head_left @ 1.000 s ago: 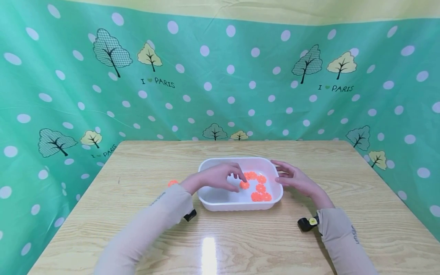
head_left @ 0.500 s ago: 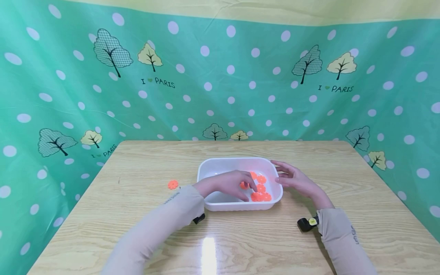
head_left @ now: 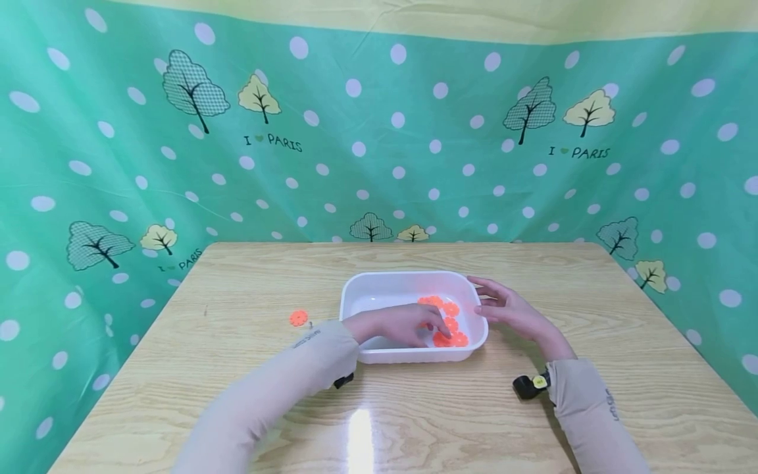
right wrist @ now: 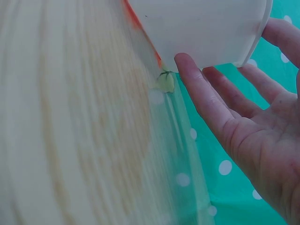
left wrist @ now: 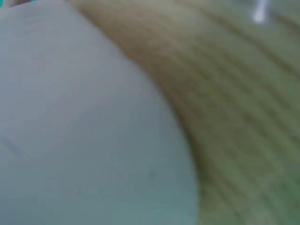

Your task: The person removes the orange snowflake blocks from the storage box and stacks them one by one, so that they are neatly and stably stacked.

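A white plastic tray (head_left: 379, 282) stands on the table, with several orange flower-shaped discs (head_left: 451, 309) lying in its right half. My left hand (head_left: 405, 324) reaches down inside it, thumb and bent fingers spread apart over the discs near the front wall. Part of the discs is hidden behind that hand. At the tray's right end my right hand (head_left: 508, 308) rests its extended fingers against the outer wall, as the right wrist view shows on the white wall (right wrist: 206, 30). The left wrist view holds mostly a pale sleeve (left wrist: 93, 117), not the hand.
One orange flower-shaped disc (head_left: 299, 318) lies on the wooden table (head_left: 249, 283) left of the tray, near the left sleeve (head_left: 322, 352). A green dotted curtain (head_left: 379, 145) hangs behind the table and along both sides.
My left hand has moved right and toward the tray's front, onto the discs there. The lone disc on the table shows fully beside the sleeve. My right hand has stayed at the tray's end.
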Tool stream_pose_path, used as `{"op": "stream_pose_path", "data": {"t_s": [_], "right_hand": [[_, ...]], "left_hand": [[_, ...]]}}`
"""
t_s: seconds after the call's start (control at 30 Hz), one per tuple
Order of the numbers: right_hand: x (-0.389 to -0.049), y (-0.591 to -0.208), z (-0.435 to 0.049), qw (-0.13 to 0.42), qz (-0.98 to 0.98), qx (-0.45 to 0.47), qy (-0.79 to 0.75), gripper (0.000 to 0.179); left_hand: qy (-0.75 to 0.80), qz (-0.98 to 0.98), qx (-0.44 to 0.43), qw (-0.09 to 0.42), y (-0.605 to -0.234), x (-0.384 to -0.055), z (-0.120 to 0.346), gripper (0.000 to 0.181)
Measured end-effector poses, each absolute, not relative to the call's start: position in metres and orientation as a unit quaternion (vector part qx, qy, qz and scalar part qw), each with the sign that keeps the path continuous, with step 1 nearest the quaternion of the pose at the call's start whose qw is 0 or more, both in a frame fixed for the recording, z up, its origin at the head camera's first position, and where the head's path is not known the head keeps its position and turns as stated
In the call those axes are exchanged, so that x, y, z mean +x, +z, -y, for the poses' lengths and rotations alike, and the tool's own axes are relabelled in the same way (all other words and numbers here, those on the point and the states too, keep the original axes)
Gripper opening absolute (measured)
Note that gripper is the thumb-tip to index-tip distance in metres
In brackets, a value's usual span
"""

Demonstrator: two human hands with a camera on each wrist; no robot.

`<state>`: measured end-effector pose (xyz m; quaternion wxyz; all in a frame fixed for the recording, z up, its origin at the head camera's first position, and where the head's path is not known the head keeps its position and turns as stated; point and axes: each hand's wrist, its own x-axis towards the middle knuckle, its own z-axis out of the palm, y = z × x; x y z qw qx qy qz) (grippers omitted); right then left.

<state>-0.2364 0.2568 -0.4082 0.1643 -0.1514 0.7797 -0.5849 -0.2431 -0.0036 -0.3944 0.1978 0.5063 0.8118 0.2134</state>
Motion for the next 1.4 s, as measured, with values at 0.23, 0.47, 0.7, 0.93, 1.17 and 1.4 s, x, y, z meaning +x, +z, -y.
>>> {"op": "stream_pose_path", "data": {"t_s": [0.23, 0.47, 0.7, 0.93, 1.17, 1.4], "right_hand": [[-0.2368, -0.4077, -0.2572, 0.165, -0.78, -0.153, -0.584, 0.067], [-0.2387, -0.4096, -0.2584, 0.166, -0.782, -0.148, -0.583, 0.067], [-0.2388, -0.4098, -0.2583, 0.165, -0.785, -0.147, -0.579, 0.067], [-0.2384, -0.4103, -0.2576, 0.166, -0.787, -0.142, -0.576, 0.067], [-0.2381, -0.411, -0.2577, 0.165, -0.789, -0.146, -0.574, 0.066], [-0.2376, -0.4112, -0.2576, 0.166, -0.786, -0.148, -0.576, 0.066]], "left_hand": [[0.187, -0.809, 0.526, 0.185, -0.3998, -0.2416, 0.0016, 0.04], [0.175, -0.816, 0.522, 0.176, -0.4011, -0.2443, 0.0015, 0.031], [0.184, -0.825, 0.506, 0.172, -0.3996, -0.2436, 0.0023, 0.021], [0.174, -0.826, 0.512, 0.16, -0.4016, -0.2448, 0.0023, 0.018], [0.176, -0.818, 0.529, 0.143, -0.404, -0.2454, 0.0025, 0.021], [0.181, -0.833, 0.499, 0.154, -0.4038, -0.2447, 0.0037, 0.021]]}}
